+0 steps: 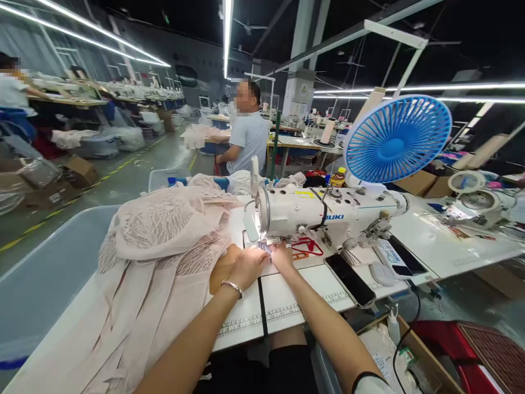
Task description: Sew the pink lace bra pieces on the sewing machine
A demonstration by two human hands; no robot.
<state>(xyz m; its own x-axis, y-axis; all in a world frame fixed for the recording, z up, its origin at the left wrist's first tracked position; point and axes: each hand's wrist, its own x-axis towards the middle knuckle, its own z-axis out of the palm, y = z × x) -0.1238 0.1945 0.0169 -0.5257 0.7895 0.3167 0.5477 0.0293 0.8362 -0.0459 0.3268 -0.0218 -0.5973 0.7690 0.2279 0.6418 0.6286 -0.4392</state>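
A white sewing machine (287, 210) stands on the worktable, its lamp lighting the needle area. Just below the needle, my left hand (249, 267) and my right hand (282, 257) are close together, fingers drawn in by the presser foot. Whatever lies between the fingertips is too small and too brightly lit to name. A bracelet circles my left wrist. Pale pink lace fabric (156, 224) lies heaped to the left of my left hand, with long strips hanging toward me. Right of my right hand, a red triangular piece (309, 246) rests on the machine bed.
A black phone (350, 279) lies near the table's front edge at right. Behind it are a control panel (394, 257) and a blue fan (397, 139). A plastic bin (61, 262) stands at left. Another person (248, 134) sits beyond the machine. An open drawer (414, 350) is below right.
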